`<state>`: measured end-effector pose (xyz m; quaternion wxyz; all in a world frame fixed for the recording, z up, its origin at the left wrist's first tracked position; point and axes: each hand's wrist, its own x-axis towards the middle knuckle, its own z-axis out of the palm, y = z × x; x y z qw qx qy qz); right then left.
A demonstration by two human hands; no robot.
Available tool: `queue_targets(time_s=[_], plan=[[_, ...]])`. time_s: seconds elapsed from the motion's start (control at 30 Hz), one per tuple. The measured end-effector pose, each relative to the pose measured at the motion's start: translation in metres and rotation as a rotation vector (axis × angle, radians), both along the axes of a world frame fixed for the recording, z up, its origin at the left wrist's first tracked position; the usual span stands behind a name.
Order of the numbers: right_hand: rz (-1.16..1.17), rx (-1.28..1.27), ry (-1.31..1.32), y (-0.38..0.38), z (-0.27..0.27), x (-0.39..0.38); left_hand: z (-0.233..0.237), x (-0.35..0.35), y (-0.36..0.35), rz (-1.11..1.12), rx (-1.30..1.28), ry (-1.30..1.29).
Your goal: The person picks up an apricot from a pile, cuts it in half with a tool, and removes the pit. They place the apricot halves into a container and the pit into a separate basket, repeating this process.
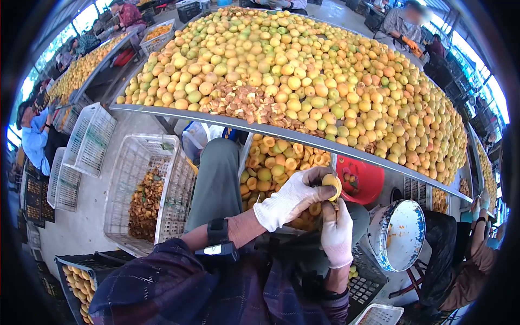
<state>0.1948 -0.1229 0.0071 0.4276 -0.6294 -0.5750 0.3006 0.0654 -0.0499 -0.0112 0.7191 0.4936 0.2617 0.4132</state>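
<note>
My left hand (295, 201), in a white glove with darkened fingertips, grips a yellow apricot (332, 186) between thumb and fingers. Just below the fruit is my right hand (336, 234), also gloved, its thumb and fingers pinched together at the apricot's lower edge. What sits in that pinch is too small to make out. Both hands are held above my lap, over a crate (245, 154) of halved and whole apricots (277, 169) that stands between my knees.
A metal-edged table (233, 125) heaped with apricots (303, 70) and a pile of brown scraps (246, 102) lies ahead. A red basin (374, 181) and paint-chipped bucket (405, 238) stand right; a white crate (173, 200) stands left. Other people sit at nearby tables.
</note>
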Motion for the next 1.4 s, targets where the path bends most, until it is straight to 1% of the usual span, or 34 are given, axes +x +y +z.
queue_targets(time_s=[0.03, 0.07, 0.1, 0.13, 0.17, 0.23, 0.3, 0.37, 0.4, 0.43, 0.5, 0.53, 0.57, 0.63, 0.67, 0.7, 0.77, 0.8, 0.87, 0.9, 0.97, 1.0, 1.03, 1.07, 1.1, 1.13, 1.17, 1.2, 1.23, 1.27, 1.3, 1.33, 1.37, 1.4], plan=[[0.001, -0.012, 0.031, 0.001, -0.001, 0.000, -0.004, 0.002, -0.002, -0.001, 0.000, 0.000], [-0.039, 0.049, 0.042, 0.001, -0.002, -0.007, -0.009, 0.005, -0.006, -0.022, -0.164, -0.130], [-0.050, 0.056, 0.086, 0.001, -0.009, -0.008, -0.007, 0.006, -0.008, -0.044, -0.325, -0.260], [-0.086, 0.060, 0.090, 0.002, -0.013, -0.012, 0.009, 0.001, -0.017, -0.079, -0.447, -0.275], [-0.121, 0.061, 0.095, 0.002, -0.018, -0.015, 0.008, 0.001, -0.016, -0.076, -0.446, -0.275], [-0.082, 0.100, 0.122, 0.000, -0.019, -0.013, 0.005, 0.001, -0.015, -0.158, -0.356, -0.284], [-0.049, 0.141, 0.148, -0.003, -0.014, -0.007, 0.004, -0.005, -0.006, -0.171, -0.359, -0.272], [0.120, 0.040, 0.135, -0.007, -0.010, 0.010, 0.012, -0.020, 0.009, -0.222, 0.138, 0.132], [0.149, -0.177, 0.196, -0.009, -0.001, 0.016, 0.018, -0.022, 0.010, -0.235, 0.138, 0.191], [0.151, -0.182, 0.197, -0.009, -0.002, 0.018, 0.019, -0.023, 0.010, -0.233, 0.133, 0.191], [0.158, -0.350, 0.411, -0.007, -0.004, 0.020, 0.020, -0.021, 0.011, -0.215, 0.229, 0.296], [0.163, -0.278, 0.430, -0.007, -0.007, 0.016, 0.010, -0.016, 0.007, -0.203, 0.078, 0.147], [0.167, -0.276, 0.428, -0.007, -0.013, 0.011, 0.002, -0.009, -0.002, -0.199, 0.081, 0.146], [0.071, -0.137, 0.575, -0.006, -0.023, 0.001, -0.012, 0.002, -0.017, -0.133, -0.418, -0.388], [0.042, -0.138, 0.567, -0.006, -0.026, 0.001, -0.019, 0.001, -0.017, -0.132, -0.389, -0.333], [0.043, -0.140, 0.566, -0.007, -0.029, 0.003, -0.018, -0.002, -0.016, -0.131, -0.390, -0.334], [0.107, -0.065, 0.437, -0.007, -0.033, 0.013, -0.012, -0.011, -0.009, -0.182, -0.286, -0.175], [0.108, -0.068, 0.438, -0.006, -0.027, 0.016, -0.005, -0.016, -0.001, -0.234, -0.124, -0.081], [0.218, -0.119, 0.266, -0.006, -0.013, 0.020, 0.013, -0.027, 0.014, -0.291, 0.174, 0.148], [0.221, -0.125, 0.269, -0.005, -0.017, 0.023, 0.022, -0.028, 0.015, -0.288, 0.167, 0.150], [0.245, -0.081, 0.231, -0.002, -0.026, 0.026, 0.035, -0.029, 0.016, -0.322, 0.203, 0.454], [0.247, -0.080, 0.231, -0.003, -0.026, 0.025, 0.023, -0.027, 0.014, -0.304, 0.228, 0.297], [0.194, -0.141, 0.371, -0.007, -0.026, 0.022, 0.013, -0.021, 0.008, -0.304, 0.229, 0.297], [0.139, -0.201, 0.510, -0.009, -0.026, 0.020, 0.002, -0.013, -0.002, -0.231, -0.025, 0.062], [0.139, -0.200, 0.511, -0.010, -0.032, 0.019, -0.008, -0.005, -0.011, -0.153, -0.278, -0.174], [0.118, -0.168, 0.485, -0.009, -0.042, 0.018, -0.016, -0.001, -0.017, -0.186, -0.327, -0.286], [0.099, -0.136, 0.459, -0.008, -0.048, 0.017, -0.021, -0.001, -0.015, -0.182, -0.325, -0.288], [0.103, -0.084, 0.445, -0.007, -0.047, 0.013, -0.018, -0.003, -0.013, -0.199, -0.297, -0.231], [0.102, -0.087, 0.445, -0.006, -0.044, 0.013, -0.014, -0.005, -0.012, -0.219, -0.270, -0.174], [0.122, -0.075, 0.386, -0.007, -0.038, 0.014, -0.009, -0.010, -0.008, -0.232, -0.221, -0.076], [0.145, -0.061, 0.325, -0.008, -0.031, 0.016, -0.006, -0.014, -0.002, -0.232, -0.223, -0.077], [0.195, -0.164, 0.299, -0.008, -0.023, 0.023, -0.003, -0.018, 0.005, -0.272, -0.097, 0.053], [0.197, -0.168, 0.300, -0.007, -0.023, 0.027, -0.001, -0.023, 0.010, -0.309, 0.029, 0.184], [0.239, -0.106, 0.197, -0.005, -0.023, 0.030, 0.010, -0.027, 0.012, -0.303, 0.074, 0.213]])
